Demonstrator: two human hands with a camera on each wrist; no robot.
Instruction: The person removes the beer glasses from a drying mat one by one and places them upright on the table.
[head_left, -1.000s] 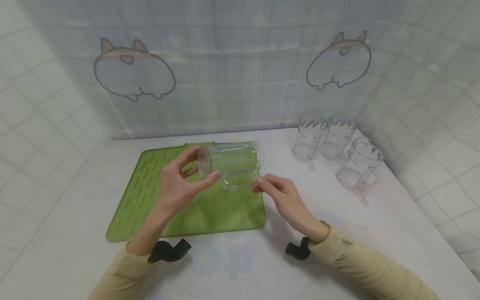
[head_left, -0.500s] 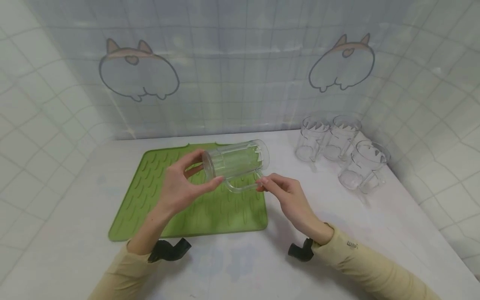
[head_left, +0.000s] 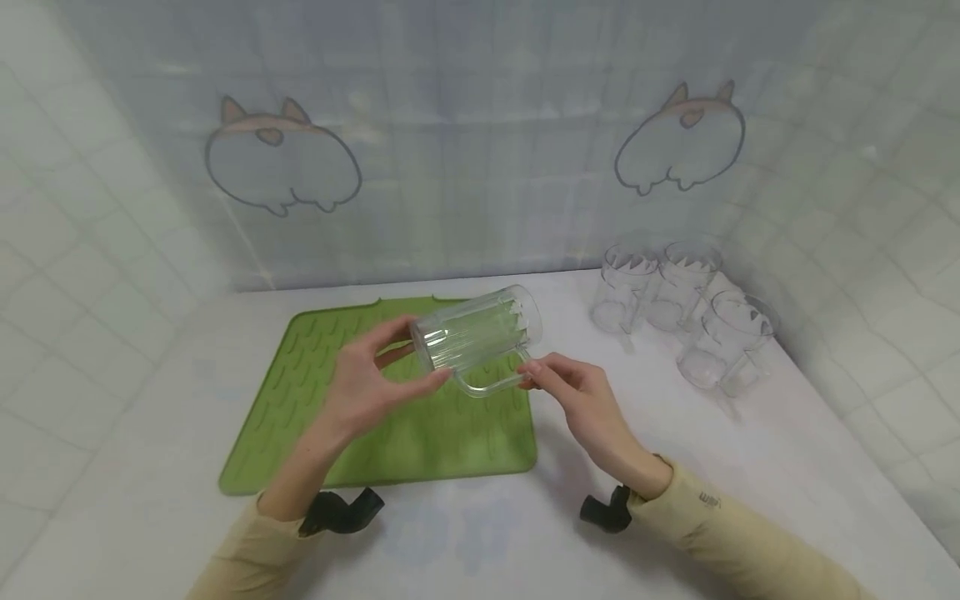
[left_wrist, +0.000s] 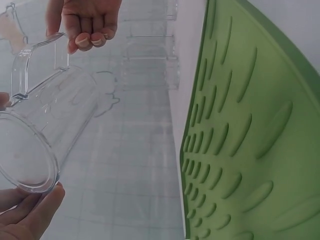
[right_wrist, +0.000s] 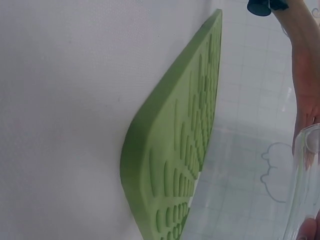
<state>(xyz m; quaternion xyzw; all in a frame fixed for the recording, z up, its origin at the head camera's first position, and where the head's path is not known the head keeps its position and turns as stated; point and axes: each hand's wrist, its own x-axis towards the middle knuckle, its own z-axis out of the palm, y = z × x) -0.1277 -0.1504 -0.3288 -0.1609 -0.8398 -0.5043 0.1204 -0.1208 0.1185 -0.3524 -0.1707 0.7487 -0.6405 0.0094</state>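
A clear mug (head_left: 480,329) is held tilted on its side above the green ridged mat (head_left: 315,433), its mouth toward the right and a little up. My left hand (head_left: 367,383) grips it round the base, thumb at the near side and fingers at the far side. With thumb and fingers my right hand (head_left: 573,400) pinches the lower part of the mug's handle (head_left: 487,387). The left wrist view shows the round base (left_wrist: 30,155) between left thumb and fingers. Only a sliver of the mug (right_wrist: 302,185) shows in the right wrist view.
Three more clear mugs stand upright at the back right: a left one (head_left: 618,292), a middle one (head_left: 678,287) and a nearer one (head_left: 723,342). Tiled-pattern walls enclose the white table (head_left: 480,542) at the back (head_left: 480,208) and sides.
The mug has shifted slightly right in the head view, and its mouth end has tilted up a little. Both hands keep their hold and move with it.
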